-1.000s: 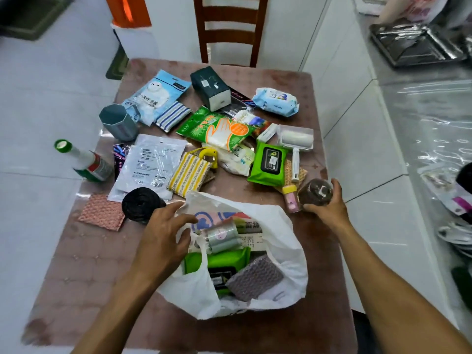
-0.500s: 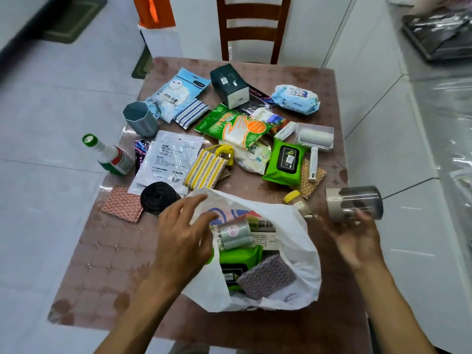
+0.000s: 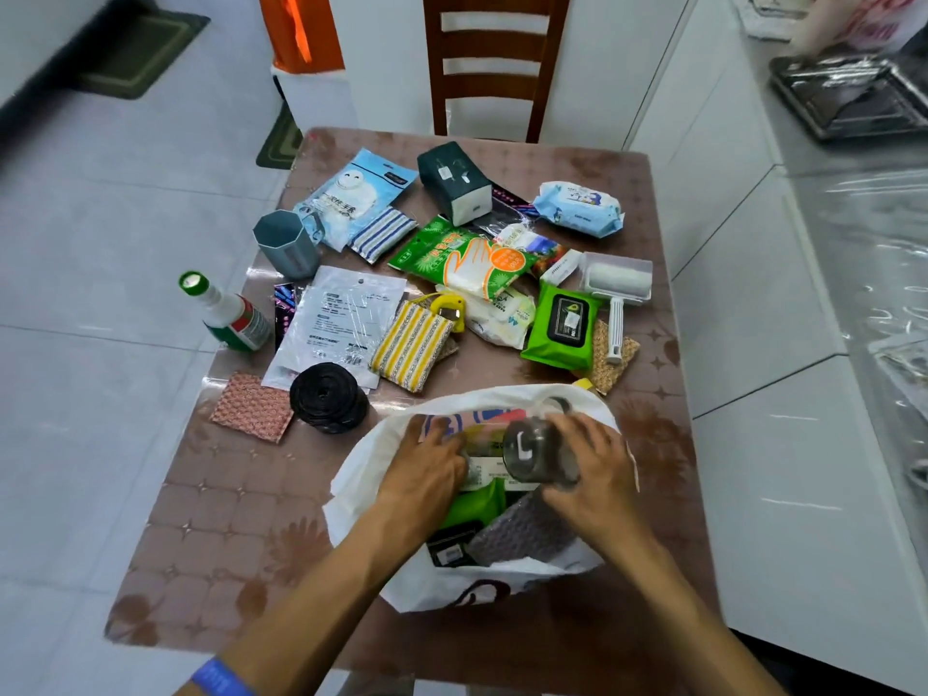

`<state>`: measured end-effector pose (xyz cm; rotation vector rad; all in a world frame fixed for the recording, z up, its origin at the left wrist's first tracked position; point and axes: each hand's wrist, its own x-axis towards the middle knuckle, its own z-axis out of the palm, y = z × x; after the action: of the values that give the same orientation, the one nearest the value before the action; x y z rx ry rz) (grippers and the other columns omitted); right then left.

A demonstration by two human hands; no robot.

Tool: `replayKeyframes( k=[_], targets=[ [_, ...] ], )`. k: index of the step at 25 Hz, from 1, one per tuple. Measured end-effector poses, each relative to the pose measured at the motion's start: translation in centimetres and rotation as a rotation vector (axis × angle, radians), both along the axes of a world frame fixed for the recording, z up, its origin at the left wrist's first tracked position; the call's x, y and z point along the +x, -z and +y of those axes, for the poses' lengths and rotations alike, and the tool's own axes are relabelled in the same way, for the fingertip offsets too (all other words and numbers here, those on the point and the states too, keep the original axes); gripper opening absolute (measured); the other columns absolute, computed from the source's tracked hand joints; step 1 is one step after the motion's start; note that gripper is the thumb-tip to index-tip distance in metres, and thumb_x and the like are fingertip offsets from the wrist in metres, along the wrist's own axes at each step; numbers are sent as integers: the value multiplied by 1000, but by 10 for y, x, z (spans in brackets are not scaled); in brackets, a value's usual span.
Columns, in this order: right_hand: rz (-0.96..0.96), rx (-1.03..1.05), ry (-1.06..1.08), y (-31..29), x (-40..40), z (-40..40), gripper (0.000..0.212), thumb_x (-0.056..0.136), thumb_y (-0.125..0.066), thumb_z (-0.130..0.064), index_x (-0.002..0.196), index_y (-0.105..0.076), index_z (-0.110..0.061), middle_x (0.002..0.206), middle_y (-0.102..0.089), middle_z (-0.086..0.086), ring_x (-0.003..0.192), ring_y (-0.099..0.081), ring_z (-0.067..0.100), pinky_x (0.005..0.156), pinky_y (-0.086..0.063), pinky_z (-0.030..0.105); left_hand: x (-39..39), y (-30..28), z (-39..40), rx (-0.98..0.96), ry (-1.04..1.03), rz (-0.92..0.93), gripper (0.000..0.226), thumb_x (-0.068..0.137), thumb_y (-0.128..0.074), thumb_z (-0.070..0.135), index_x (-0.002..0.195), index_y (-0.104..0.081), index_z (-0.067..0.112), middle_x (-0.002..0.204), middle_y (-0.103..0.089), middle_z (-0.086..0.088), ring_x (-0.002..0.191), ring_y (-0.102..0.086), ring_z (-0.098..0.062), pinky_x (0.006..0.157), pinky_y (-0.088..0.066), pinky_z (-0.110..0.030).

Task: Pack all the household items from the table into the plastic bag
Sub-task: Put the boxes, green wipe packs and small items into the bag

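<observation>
The right hand (image 3: 597, 469) is gripping a clear cylindrical container (image 3: 535, 452), fingers curled round its side, and holding it inside the mouth of the white plastic bag (image 3: 361, 494) at the near edge of the table (image 3: 226, 519). The left hand (image 3: 427, 474) is resting on the items in the bag, fingers lying fairly straight and pinching nothing. A green wipes pack (image 3: 474, 507) and a grey scouring pad (image 3: 522, 537) are lying in the bag. Beyond it, a black roll of bin bags (image 3: 329, 396), a striped sponge (image 3: 413, 346) and a lint roller (image 3: 618, 288) are sitting on the table.
</observation>
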<state>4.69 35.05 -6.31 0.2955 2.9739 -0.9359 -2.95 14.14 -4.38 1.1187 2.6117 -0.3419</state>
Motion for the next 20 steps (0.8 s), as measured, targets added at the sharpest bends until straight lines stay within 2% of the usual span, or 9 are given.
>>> replayKeyframes(
  k=[2, 4, 6, 8, 9, 11, 14, 17, 20],
  targets=[
    [-146, 296, -163, 1, 1, -9, 88, 73, -72, -26, 151, -30, -29, 153, -36, 8, 137, -32, 34, 109, -33, 49, 5, -13, -1, 118, 2, -42, 28, 89, -57, 19, 114, -67, 12, 138, -52, -7, 126, -40, -33, 102, -35, -45],
    [-204, 177, -235, -3, 3, -14, 82, 83, -68, -29, 153, -26, -29, 159, -28, 2, 143, -27, 25, 111, -34, 42, 11, -22, -3, 323, 29, 3, 22, 80, -67, 22, 100, -70, 15, 128, -61, -8, 112, -51, -31, 86, -45, -41],
    [15, -57, -151, -15, 0, -3, 55, 86, -63, -30, 139, -49, -24, 142, -52, 0, 127, -50, 17, 100, -50, 32, 11, -23, -4, 469, -34, 109, 26, 74, -63, 17, 99, -71, 17, 125, -63, -13, 111, -52, -33, 83, -46, -43],
    [227, -147, 122, -20, -13, 26, 33, 87, -57, -35, 119, -60, -28, 111, -66, -7, 95, -64, 8, 76, -54, 15, 4, -23, -4, 440, -156, 138, 37, 69, -66, 16, 105, -69, 22, 134, -57, -18, 122, -50, -39, 92, -43, -51],
    [208, -162, 268, -17, -24, 44, 29, 88, -56, -36, 116, -60, -30, 104, -67, -6, 89, -65, 9, 70, -54, 15, 0, -22, -4, 382, -206, 125, 39, 65, -71, 15, 104, -69, 22, 138, -54, -20, 125, -49, -41, 96, -40, -56],
    [-76, -178, 454, 3, -49, 75, 36, 89, -60, -35, 124, -56, -27, 116, -66, 3, 102, -63, 24, 77, -51, 31, -5, -19, -4, 217, -298, 92, 38, 63, -74, 15, 100, -69, 20, 141, -51, -18, 128, -46, -41, 101, -34, -60],
    [-470, -303, 472, 45, -78, 86, 54, 87, -71, -32, 132, -54, -9, 130, -60, 15, 115, -58, 35, 89, -46, 38, -7, -14, -5, 162, -386, 110, 33, 64, -71, 14, 97, -69, 12, 124, -62, -15, 114, -55, -38, 97, -36, -57],
    [-462, -300, 508, 71, -86, 79, 41, 86, -72, -18, 120, -60, 4, 123, -63, 27, 106, -60, 38, 82, -44, 36, -8, -14, -6, 302, -359, 167, 39, 62, -72, 8, 101, -67, 8, 119, -65, -14, 102, -61, -37, 89, -44, -50],
    [-293, -363, 719, 43, -71, 85, 46, 76, -77, -37, 112, -66, -10, 111, -70, 17, 92, -64, 30, 74, -46, 33, -14, -21, -15, 381, -374, 174, 61, 63, -75, 7, 123, -59, 10, 135, -56, -15, 114, -56, -38, 94, -41, -53]
  ],
)
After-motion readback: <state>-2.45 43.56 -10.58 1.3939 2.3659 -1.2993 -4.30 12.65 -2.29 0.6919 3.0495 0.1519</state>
